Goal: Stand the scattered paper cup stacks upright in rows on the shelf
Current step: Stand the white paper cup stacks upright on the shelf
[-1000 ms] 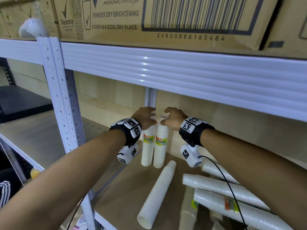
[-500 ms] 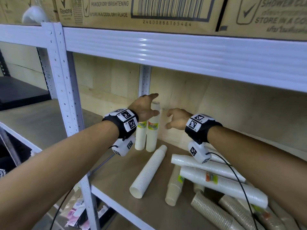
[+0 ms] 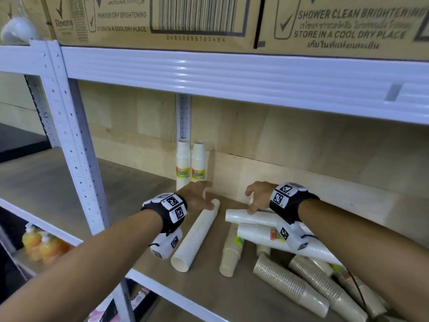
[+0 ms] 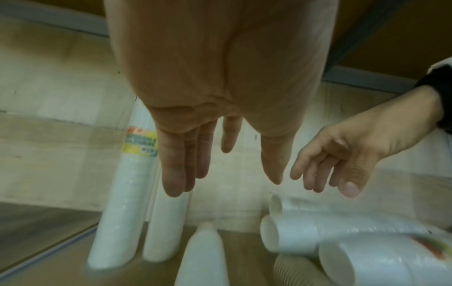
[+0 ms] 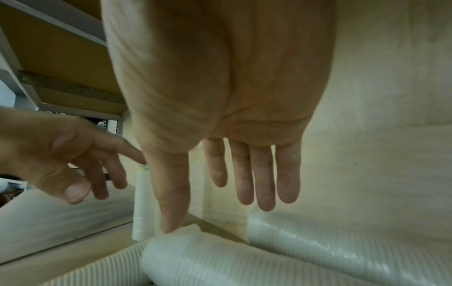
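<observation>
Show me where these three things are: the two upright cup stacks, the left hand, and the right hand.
upright cup stacks (image 3: 197, 162): head view, on the white side of the right stack, above its label.
left hand (image 3: 196, 198): head view, on the back of the hand.
right hand (image 3: 259, 195): head view, on the back of the hand.

Two upright cup stacks (image 3: 191, 164), two cartons (image 3: 153, 18)

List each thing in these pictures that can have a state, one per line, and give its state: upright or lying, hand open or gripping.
Two labelled white cup stacks: upright, side by side at the back wall.
Single white stack: lying.
Piled white stacks: lying.
Brown stacks: lying.
Left hand: open, holds nothing.
Right hand: open, holds nothing.
</observation>
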